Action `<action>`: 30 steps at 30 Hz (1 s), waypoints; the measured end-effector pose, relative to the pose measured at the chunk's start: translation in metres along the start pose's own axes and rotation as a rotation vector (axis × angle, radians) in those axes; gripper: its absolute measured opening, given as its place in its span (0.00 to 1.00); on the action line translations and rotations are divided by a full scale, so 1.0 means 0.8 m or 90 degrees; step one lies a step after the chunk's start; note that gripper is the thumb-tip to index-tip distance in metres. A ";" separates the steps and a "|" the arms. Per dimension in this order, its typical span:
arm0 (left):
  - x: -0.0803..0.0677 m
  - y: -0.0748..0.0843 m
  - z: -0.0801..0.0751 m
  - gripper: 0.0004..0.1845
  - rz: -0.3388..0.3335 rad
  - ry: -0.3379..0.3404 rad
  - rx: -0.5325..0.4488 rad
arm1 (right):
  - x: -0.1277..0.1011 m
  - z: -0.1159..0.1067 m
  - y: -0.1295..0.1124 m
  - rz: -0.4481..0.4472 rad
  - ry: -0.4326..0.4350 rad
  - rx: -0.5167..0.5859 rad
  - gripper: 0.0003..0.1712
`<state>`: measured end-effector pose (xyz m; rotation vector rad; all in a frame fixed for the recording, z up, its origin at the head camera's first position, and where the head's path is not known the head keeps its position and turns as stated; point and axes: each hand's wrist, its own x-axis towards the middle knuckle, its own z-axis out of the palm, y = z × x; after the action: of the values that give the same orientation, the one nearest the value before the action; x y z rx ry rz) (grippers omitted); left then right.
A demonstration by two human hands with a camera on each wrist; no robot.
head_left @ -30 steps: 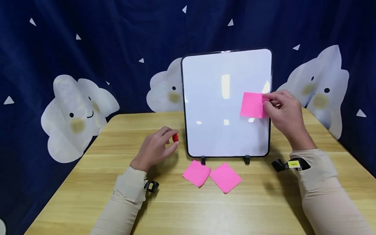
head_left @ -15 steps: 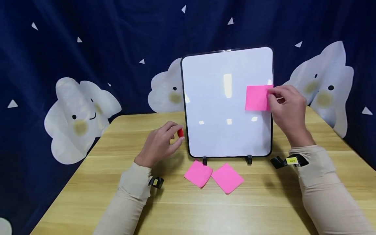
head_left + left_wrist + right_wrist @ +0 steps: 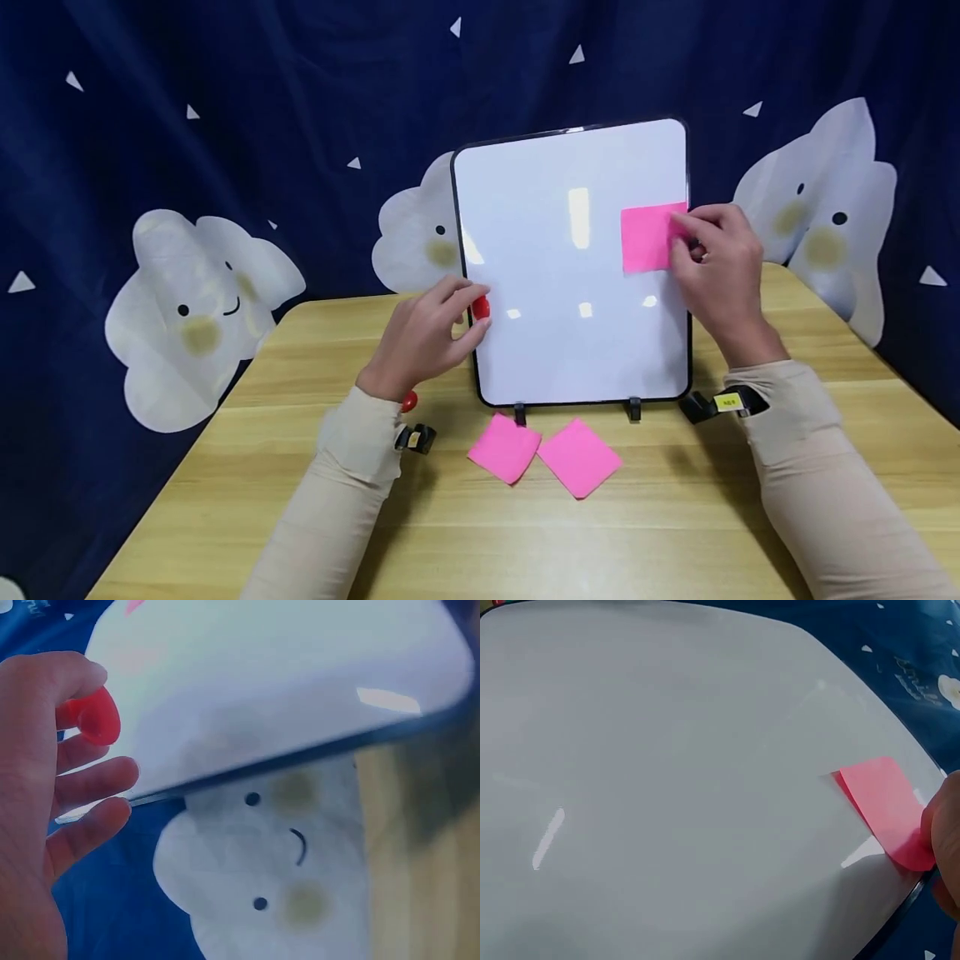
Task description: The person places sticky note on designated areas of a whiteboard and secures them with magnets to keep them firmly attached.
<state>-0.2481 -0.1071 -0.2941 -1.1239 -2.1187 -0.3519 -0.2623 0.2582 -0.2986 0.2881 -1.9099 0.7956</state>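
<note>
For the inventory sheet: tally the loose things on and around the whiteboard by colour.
Pink sticky notes: 3, one held at the board and two lying on the table.
Red magnets: 2, one pinched in the left hand and one by the left wrist.
Total: 5.

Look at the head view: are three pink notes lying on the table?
No, only two pink notes lie on the table; the third is against the whiteboard.

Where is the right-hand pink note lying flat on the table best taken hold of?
Judging from the head view, pinch the pink note at its near corner, coming from the front; it lies diamond-wise on the table, that corner pointing toward the person, clear of the neighbouring note.
</note>
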 end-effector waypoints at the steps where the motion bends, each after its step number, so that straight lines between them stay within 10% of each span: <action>1: 0.006 0.001 -0.001 0.17 0.004 0.002 0.002 | 0.000 0.001 -0.001 -0.002 -0.001 0.000 0.13; 30: 0.142 0.027 0.039 0.21 0.007 -0.007 -0.003 | -0.006 0.005 0.006 0.068 -0.056 -0.004 0.23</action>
<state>-0.2874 -0.0079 -0.2392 -1.1416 -2.1210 -0.3460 -0.2652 0.2584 -0.3060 0.2223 -2.0240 0.8589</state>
